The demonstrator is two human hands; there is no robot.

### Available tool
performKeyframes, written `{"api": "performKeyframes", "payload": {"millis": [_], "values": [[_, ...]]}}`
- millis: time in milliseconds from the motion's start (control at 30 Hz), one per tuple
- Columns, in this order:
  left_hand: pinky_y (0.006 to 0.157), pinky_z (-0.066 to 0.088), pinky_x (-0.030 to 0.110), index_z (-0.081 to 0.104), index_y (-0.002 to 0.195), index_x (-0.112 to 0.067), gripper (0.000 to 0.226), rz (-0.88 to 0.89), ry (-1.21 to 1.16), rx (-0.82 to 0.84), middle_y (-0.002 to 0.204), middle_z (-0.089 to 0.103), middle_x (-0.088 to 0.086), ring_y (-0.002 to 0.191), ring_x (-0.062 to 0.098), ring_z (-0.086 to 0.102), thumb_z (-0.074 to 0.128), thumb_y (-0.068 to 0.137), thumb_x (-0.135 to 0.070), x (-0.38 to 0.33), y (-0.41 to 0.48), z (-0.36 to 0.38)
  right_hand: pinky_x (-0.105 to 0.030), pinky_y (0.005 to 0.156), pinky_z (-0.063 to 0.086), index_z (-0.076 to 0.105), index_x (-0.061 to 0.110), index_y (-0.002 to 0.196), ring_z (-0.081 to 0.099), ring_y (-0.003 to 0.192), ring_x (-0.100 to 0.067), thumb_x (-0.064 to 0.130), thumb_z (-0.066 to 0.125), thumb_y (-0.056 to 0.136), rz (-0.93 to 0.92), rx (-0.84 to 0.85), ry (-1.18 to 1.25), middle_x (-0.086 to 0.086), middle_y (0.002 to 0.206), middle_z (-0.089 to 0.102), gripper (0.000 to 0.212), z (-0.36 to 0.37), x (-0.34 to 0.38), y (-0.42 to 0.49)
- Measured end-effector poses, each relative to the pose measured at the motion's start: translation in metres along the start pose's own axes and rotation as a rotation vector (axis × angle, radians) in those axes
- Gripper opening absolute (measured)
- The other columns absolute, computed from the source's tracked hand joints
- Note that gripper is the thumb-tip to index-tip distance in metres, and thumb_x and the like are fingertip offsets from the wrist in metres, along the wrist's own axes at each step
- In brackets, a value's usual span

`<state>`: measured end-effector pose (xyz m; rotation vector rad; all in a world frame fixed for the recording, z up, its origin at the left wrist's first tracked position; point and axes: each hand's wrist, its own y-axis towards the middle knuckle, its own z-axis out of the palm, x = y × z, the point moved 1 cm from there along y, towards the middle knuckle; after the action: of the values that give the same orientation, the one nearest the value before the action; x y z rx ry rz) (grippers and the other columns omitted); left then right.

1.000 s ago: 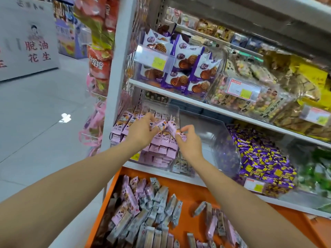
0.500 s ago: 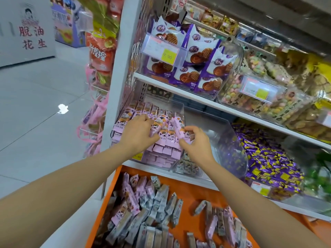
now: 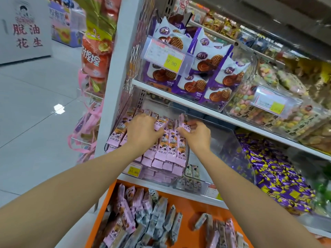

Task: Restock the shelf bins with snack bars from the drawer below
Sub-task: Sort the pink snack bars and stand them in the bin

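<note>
Our left hand (image 3: 143,130) lies over the pink rows in the clear bin (image 3: 166,107); we cannot tell whether it grips one. Our right hand (image 3: 197,135), near it at 3 o'clock, pinches a pink bar (image 3: 185,124) at the row's right end, its long axis running 12 to 6. More snack bars (image 3: 143,222) lie loose in the orange drawer (image 3: 189,206) at 6 o'clock.

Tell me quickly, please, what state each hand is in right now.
Left hand: fingers curled round a tilted pink bar.
Right hand: pinching an upright pink bar.
</note>
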<state>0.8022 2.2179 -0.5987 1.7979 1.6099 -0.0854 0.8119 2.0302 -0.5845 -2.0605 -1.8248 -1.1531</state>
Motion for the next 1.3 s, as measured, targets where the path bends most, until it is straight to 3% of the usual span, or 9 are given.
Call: {"api": "performKeyframes", "payload": {"millis": [100, 233, 433, 500, 567, 667, 867, 1067, 1300], "values": [[0.046, 0.024, 0.03, 0.051, 0.058, -0.012, 0.052, -0.033, 0.015, 0.025, 0.058, 0.043, 0.004, 0.064, 0.026, 0.051, 0.06, 0.089, -0.052, -0.009, 0.015, 0.007, -0.023, 0.061, 0.04, 0.067, 0.009, 0.106, 0.059, 0.073, -0.02, 0.038, 0.079, 0.079, -0.019, 0.022, -0.067, -0.006, 0.086, 0.068, 0.041, 0.01, -0.004, 0.011], [0.051, 0.029, 0.03, 0.033, 0.051, -0.017, 0.056, -0.039, -0.008, 0.056, 0.054, 0.035, 0.003, 0.063, 0.028, 0.048, 0.066, 0.086, -0.045, -0.018, 0.033, 0.022, -0.018, 0.048, 0.035, 0.067, 0.01, 0.1, 0.052, 0.06, -0.014, 0.04, 0.081, 0.076, -0.026, 0.031, -0.042, -0.004, 0.071, 0.061, 0.041, 0.019, -0.016, 0.017], [0.059, 0.036, 0.03, 0.046, 0.061, -0.015, 0.052, -0.001, -0.002, 0.104, 0.066, 0.052, 0.004, 0.07, 0.026, 0.053, 0.065, 0.083, -0.059, -0.02, 0.038, 0.045, -0.006, 0.056, 0.036, 0.067, 0.013, 0.101, 0.054, 0.077, -0.01, 0.043, 0.08, 0.076, -0.045, 0.084, 0.001, -0.001, 0.093, 0.063, 0.041, 0.02, -0.03, 0.02], [0.059, 0.035, 0.031, 0.04, 0.059, -0.019, 0.052, 0.02, -0.002, 0.132, 0.058, 0.044, -0.002, 0.069, 0.026, 0.053, 0.063, 0.085, -0.058, -0.018, 0.037, 0.047, -0.011, 0.065, 0.04, 0.068, 0.017, 0.102, 0.057, 0.083, -0.011, 0.047, 0.078, 0.077, -0.068, 0.11, 0.007, -0.002, 0.1, 0.063, 0.041, 0.023, -0.035, 0.021], [0.064, 0.043, 0.032, 0.059, 0.073, -0.02, 0.036, 0.061, -0.015, 0.176, 0.061, 0.054, -0.003, 0.079, 0.028, 0.062, 0.063, 0.088, -0.052, -0.017, 0.036, 0.047, -0.021, 0.078, 0.047, 0.069, 0.021, 0.105, 0.06, 0.09, -0.012, 0.045, 0.076, 0.079, -0.077, 0.137, 0.034, -0.003, 0.107, 0.064, 0.037, 0.026, -0.041, 0.022], [0.093, 0.045, 0.038, 0.063, 0.125, -0.023, 0.041, 0.075, -0.022, 0.247, 0.093, 0.072, 0.004, 0.104, 0.029, 0.063, 0.061, 0.09, -0.044, -0.016, 0.035, 0.042, -0.028, 0.089, 0.049, 0.068, 0.023, 0.108, 0.059, 0.095, -0.015, 0.038, 0.074, 0.083, -0.081, 0.165, 0.073, -0.006, 0.113, 0.063, 0.03, 0.026, -0.045, 0.022], [0.111, 0.023, 0.044, 0.037, 0.149, -0.029, 0.051, 0.096, 0.105, 0.432, 0.142, 0.053, 0.011, 0.139, 0.031, 0.035, 0.039, 0.1, -0.043, -0.017, 0.034, 0.043, -0.001, 0.069, 0.041, 0.065, 0.017, 0.115, 0.056, 0.087, -0.004, 0.024, 0.067, 0.09, -0.057, 0.23, 0.141, -0.009, 0.12, 0.059, 0.026, 0.026, -0.047, 0.022], [0.109, 0.029, 0.044, 0.031, 0.152, -0.025, 0.052, 0.141, 0.152, 0.472, 0.146, 0.047, 0.011, 0.138, 0.031, 0.033, 0.033, 0.103, -0.04, -0.02, 0.031, 0.041, -0.001, 0.064, 0.041, 0.063, 0.014, 0.119, 0.056, 0.079, 0.0, 0.019, 0.063, 0.094, -0.082, 0.251, 0.177, -0.01, 0.124, 0.057, 0.026, 0.022, -0.051, 0.02], [0.097, 0.032, 0.04, 0.058, 0.13, -0.017, 0.037, 0.304, 0.024, 0.118, 0.124, 0.057, 0.008, 0.119, 0.028, 0.045, 0.049, 0.096, -0.028, -0.041, 0.002, 0.024, -0.004, 0.076, 0.042, 0.063, 0.024, 0.106, 0.055, 0.08, 0.015, 0.017, 0.061, 0.094, -0.131, 0.157, 0.245, -0.005, 0.117, 0.058, 0.014, -0.013, -0.048, -0.005]]}}
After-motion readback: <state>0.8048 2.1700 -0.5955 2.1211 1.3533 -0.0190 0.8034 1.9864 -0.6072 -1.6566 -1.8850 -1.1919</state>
